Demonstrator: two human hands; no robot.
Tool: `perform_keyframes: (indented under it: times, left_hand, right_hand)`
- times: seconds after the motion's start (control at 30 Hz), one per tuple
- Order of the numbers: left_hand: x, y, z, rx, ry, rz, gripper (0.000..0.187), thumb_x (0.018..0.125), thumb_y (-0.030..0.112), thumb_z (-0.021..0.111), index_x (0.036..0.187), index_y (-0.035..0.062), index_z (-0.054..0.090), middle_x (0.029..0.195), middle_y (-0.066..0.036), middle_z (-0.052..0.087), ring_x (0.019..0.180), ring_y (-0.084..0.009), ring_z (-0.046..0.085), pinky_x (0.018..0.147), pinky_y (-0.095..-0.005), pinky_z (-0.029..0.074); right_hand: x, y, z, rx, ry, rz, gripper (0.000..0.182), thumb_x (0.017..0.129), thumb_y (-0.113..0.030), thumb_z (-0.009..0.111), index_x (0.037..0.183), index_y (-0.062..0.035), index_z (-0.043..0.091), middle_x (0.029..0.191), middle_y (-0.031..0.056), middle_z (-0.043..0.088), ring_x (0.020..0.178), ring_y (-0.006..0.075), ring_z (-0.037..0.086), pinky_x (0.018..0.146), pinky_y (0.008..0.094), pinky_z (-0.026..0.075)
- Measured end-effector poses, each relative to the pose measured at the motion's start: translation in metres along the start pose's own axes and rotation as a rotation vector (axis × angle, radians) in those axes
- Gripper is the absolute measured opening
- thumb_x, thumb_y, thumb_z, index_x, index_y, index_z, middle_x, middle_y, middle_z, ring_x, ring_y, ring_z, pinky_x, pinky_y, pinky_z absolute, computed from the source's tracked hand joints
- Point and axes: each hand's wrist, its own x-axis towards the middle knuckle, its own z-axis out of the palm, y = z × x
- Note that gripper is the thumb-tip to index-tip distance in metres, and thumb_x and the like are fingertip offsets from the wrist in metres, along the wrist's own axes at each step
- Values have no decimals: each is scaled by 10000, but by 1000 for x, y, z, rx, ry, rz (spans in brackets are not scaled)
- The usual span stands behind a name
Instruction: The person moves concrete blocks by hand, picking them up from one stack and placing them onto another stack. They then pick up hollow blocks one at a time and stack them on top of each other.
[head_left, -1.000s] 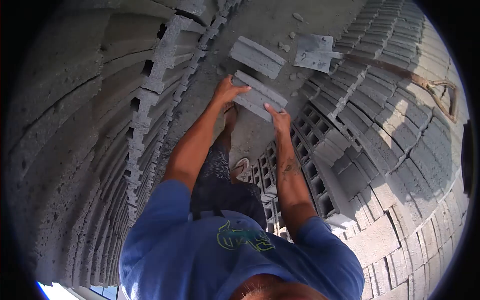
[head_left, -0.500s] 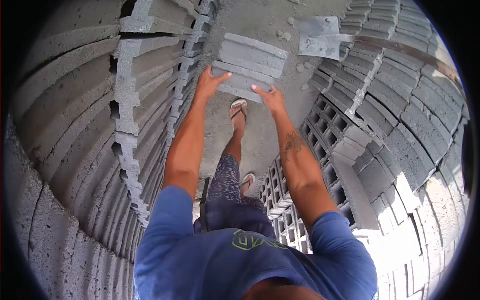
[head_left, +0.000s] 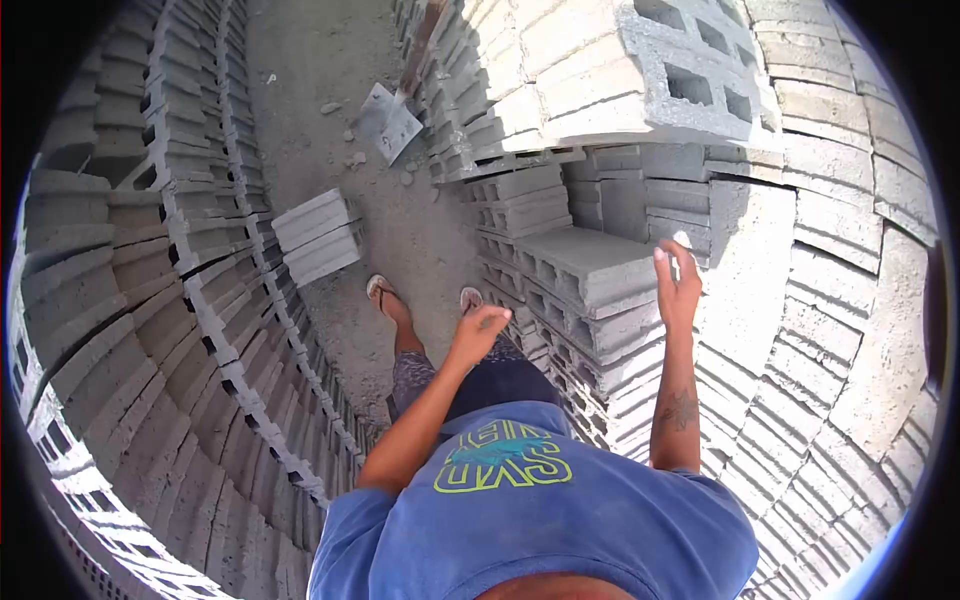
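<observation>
Blocks fill the far left: long curved rows of stacked concrete blocks (head_left: pixel 130 260) stand on edge, bordering a sandy aisle (head_left: pixel 420 240). On that aisle, well behind and left of the person, two loose blocks (head_left: pixel 320 237) lie side by side. Farther up the aisle a shovel blade (head_left: pixel 388 122) rests against the right-hand pile.

The left hand (head_left: pixel 478 332) hangs over the aisle with fingers loosely spread, holding nothing, just left of the stepped stack. The top hollow block (head_left: pixel 585 265) of that stack lies flat between the two hands, its long axis running roughly from left hand to right hand, with its cores showing on the near face.

The right hand (head_left: pixel 678 285) is raised at the block's right end, fingers open and curled, empty; it is the nearer hand, at the block's edge, though contact cannot be confirmed. Taller stacks of blocks (head_left: pixel 820 230) rise beyond it.
</observation>
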Motion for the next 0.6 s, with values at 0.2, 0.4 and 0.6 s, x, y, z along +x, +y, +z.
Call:
perform_keyframes:
  times: [0.2,0.4,0.6]
  left_hand:
    - [22,37,155,286,182,46,544,767,456,676,1081,16,615,1091,-188,589,1058,-315,537,877,-387,418]
    - [39,31,183,252,421,-103,687,667,527,702,1105,14,575,1201,-157,494,1173,-313,415,910,-447,357]
    - [52,36,178,59,329,-144,844,648,449,723,1264,-29,399,1140,-221,574,1103,-352,535,914,-475,377]
  right_hand:
    - [21,174,-10,-121,-547,528,877,832,-695,350,1229,73,498,1272,255,486,1230,340,428,1011,367,324]
    - [5,179,22,545,-628,611,914,806,-667,455,1310,91,378,1314,202,449,1197,294,450,1011,366,330]
    - [13,165,27,10,-600,382,877,748,-560,633,1279,100,406,1279,205,472,1155,283,473,987,372,347]
